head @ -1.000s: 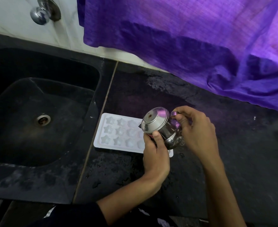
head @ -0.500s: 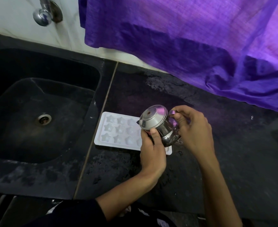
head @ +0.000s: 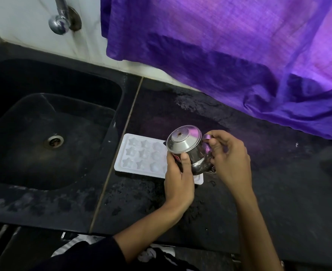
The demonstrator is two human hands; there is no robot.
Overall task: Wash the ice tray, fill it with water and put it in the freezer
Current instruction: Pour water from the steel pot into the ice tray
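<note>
A white ice tray [head: 141,155] with star-shaped cells lies flat on the black counter, just right of the sink. Above its right end a small lidded steel kettle [head: 186,145] is held tilted to the left. My left hand [head: 177,178] grips the kettle's body from the front, thumb on its side. My right hand [head: 229,159] curls round the kettle's handle on the right. The tray's right end is hidden behind the kettle and my left hand. I cannot see any water leaving the kettle.
A black sink [head: 49,132] with a steel drain [head: 54,141] fills the left. A steel tap [head: 60,18] sticks out of the white wall above it. A purple cloth [head: 229,55] hangs over the back of the wet black counter [head: 278,192].
Both hands and the kettle keep nearly the same place over the tray's right end. The view has shifted slightly.
</note>
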